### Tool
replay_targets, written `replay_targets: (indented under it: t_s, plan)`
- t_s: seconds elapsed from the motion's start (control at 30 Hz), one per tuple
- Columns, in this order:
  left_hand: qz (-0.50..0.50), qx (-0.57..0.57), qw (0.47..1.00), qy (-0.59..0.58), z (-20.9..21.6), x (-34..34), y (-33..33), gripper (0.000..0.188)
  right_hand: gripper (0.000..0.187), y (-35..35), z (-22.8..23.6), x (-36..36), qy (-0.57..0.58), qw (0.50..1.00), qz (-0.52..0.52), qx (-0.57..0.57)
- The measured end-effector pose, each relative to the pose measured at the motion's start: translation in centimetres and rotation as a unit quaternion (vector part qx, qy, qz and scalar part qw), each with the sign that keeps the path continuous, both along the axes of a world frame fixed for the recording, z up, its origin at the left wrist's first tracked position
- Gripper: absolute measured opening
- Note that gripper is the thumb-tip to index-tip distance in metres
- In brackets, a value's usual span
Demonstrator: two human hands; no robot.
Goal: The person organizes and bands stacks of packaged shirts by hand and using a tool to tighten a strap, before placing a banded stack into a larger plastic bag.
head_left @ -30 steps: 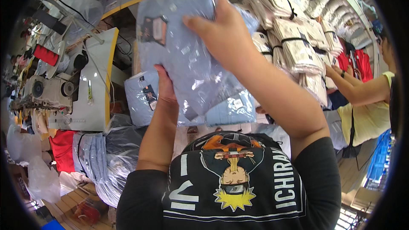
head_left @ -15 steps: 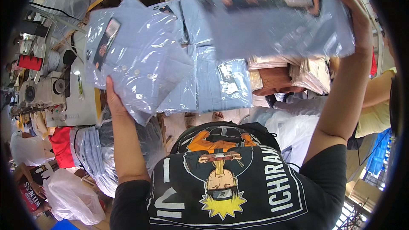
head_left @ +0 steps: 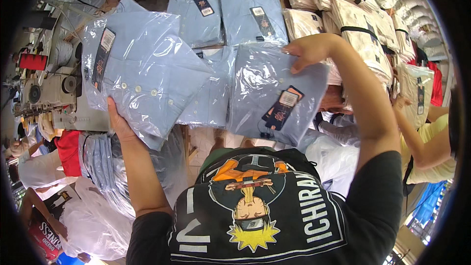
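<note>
My left hand (head_left: 120,122) grips the lower edge of a few folded light-blue shirts in clear plastic bags (head_left: 147,59). Its thumb shows at the edge, while the other fingers are hidden beneath. On the right, my right hand (head_left: 314,51) has its thumb and fingers closed at the upper edge of another bagged blue shirt (head_left: 250,88), which carries dark and orange hang tags (head_left: 282,109). This shirt lies over or just above the front right of the bagged shirts on the table; whether it touches them I cannot tell. Behind are two more bagged shirts (head_left: 196,19), (head_left: 245,12) with dark tags.
Stacks of bagged cream garments (head_left: 360,34), some tied with black bands, fill the back right. A sewing machine (head_left: 49,88) stands at the left. Wrapped bundles (head_left: 98,167) lie near left. A person in yellow (head_left: 431,142) handles a cream bagged garment at the right; others sit lower left.
My right hand has brought its bagged shirt down and toward me, from above the back right to the front stack. The left-hand bags have shifted slightly left.
</note>
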State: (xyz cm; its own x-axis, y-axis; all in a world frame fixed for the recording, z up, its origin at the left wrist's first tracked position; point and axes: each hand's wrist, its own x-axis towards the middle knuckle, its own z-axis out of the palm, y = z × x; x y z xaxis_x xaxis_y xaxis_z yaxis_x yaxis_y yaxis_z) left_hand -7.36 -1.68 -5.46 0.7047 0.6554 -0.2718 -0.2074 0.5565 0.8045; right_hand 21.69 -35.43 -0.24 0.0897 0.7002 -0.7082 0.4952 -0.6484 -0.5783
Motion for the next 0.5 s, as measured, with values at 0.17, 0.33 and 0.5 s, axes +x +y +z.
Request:
replay_targets:
  t_s: [0.17, 0.33, 0.5]
  plan:
    - [-0.007, -0.029, 0.999, 0.018, -0.5, -1.3, -0.8, 0.068, 0.048, 2.5, -9.2, 3.7, -0.083, 0.995, 0.054, -0.004]
    - [0.004, -0.032, 0.999, 0.036, -0.1, -1.5, -2.0, 0.069, 0.049, 3.3, -11.6, 5.2, -0.143, 0.989, 0.008, 0.048]
    - [0.007, -0.038, 0.999, 0.036, -0.4, -0.7, -2.2, 0.067, 0.039, 2.7, -10.6, 4.3, -0.244, 0.96, -0.078, 0.11]
